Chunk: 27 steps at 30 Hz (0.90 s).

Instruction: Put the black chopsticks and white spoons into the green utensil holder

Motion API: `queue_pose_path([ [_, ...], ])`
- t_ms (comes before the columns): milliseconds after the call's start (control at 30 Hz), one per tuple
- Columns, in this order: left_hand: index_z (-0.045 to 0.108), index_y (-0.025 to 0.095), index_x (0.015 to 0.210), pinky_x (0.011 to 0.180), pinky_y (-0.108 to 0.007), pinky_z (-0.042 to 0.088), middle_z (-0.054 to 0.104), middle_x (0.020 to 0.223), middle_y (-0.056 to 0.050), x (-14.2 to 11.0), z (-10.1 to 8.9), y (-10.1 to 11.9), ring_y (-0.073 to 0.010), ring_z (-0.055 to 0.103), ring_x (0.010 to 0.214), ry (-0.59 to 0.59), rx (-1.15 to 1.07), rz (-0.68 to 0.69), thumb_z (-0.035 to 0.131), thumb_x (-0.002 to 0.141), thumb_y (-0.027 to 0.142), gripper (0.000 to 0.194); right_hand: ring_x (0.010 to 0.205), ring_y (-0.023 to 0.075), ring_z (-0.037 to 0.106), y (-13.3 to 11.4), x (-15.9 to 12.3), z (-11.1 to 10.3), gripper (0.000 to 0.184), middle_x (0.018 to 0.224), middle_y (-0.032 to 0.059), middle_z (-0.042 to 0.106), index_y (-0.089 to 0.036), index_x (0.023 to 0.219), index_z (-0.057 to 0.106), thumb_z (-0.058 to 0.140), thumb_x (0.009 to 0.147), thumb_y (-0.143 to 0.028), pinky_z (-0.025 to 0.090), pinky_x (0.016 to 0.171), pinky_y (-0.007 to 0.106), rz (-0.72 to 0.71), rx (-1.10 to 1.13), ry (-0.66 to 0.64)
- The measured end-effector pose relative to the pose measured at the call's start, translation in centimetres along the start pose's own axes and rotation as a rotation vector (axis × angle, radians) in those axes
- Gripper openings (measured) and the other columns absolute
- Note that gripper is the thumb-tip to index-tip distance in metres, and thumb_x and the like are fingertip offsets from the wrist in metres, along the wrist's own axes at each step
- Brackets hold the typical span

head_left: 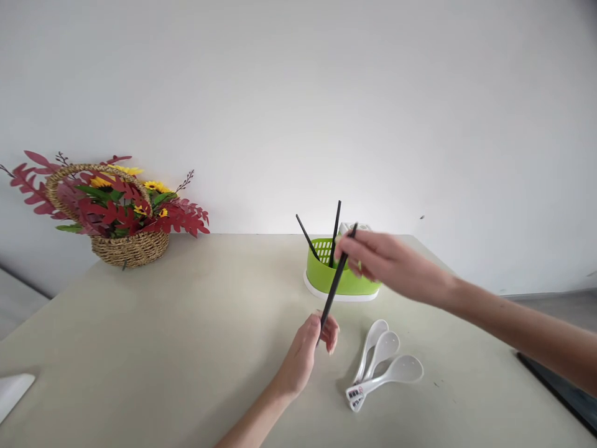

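Observation:
Between my two hands, black chopsticks (334, 289) slant up and to the right; I cannot tell how many are in the bundle. The lower end is gripped by my left hand (305, 351), thumb on top and fingers curled round. My right hand (375, 252) pinches the upper end, in front of the green utensil holder (319, 274). Two other black chopsticks, one upright (336, 227) and one leaning left (306, 235), stand in that holder. Three white spoons (405, 369) lie overlapping on the table, to the right of my left hand.
A wicker basket (130, 249) of red leaves and yellow flowers stands at the table's back left, near the wall. White objects show behind the holder and at the left edge (13, 392). A dark flat thing (555, 392) lies at the lower right.

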<state>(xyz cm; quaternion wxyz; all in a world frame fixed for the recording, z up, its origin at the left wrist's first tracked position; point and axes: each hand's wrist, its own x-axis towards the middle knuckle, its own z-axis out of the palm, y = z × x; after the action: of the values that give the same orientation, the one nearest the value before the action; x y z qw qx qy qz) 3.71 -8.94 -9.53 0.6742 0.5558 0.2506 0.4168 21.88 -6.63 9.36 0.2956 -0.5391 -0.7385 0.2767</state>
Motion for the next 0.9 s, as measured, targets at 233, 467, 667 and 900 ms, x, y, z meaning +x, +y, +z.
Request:
queue_pose_path([
  [233,0.061,0.018,0.102,0.08,-0.033,0.043,0.058,0.096,-0.007,0.9,-0.6,-1.2,-0.0192,0.054,0.087,0.189,-0.031,-0.031,0.032,0.105,0.066,0.056,0.059,0.0128,0.051,-2.3,2.5,-3.1,0.044,0.07,-0.0006,0.053,-0.024,0.094,0.063,0.044,0.105,-0.062,0.043,0.057,0.03,-0.352,0.094,0.424],
  [467,0.062,0.017,0.101,0.076,-0.032,0.043,0.057,0.092,-0.006,0.6,-0.7,-1.0,-0.0176,0.054,0.082,0.148,-0.004,-0.091,0.038,0.102,0.069,0.057,0.064,0.013,0.056,-1.9,5.0,-0.3,0.046,0.084,0.0022,0.062,-0.022,0.095,0.066,0.038,0.109,-0.057,0.047,0.069,0.03,-0.48,-0.067,0.384],
  [667,0.063,0.017,0.098,0.074,-0.03,0.043,0.057,0.088,-0.005,0.5,-0.6,-0.9,-0.0158,0.053,0.078,0.123,0.02,-0.111,0.039,0.102,0.068,0.057,0.066,0.0125,0.055,0.2,6.4,-0.7,0.046,0.102,0.0064,0.068,-0.021,0.089,0.065,0.038,0.109,-0.053,0.047,0.068,0.029,-0.482,-0.162,0.465],
  [900,0.063,0.016,0.098,0.074,-0.031,0.042,0.057,0.085,-0.004,0.4,-0.3,-0.3,-0.0163,0.052,0.077,0.081,0.069,-0.128,0.041,0.102,0.068,0.056,0.07,0.0155,0.058,1.4,6.5,-1.9,0.047,0.1,0.0086,0.069,-0.022,0.09,0.065,0.037,0.108,-0.055,0.048,0.072,0.033,-0.298,-0.234,0.471],
])
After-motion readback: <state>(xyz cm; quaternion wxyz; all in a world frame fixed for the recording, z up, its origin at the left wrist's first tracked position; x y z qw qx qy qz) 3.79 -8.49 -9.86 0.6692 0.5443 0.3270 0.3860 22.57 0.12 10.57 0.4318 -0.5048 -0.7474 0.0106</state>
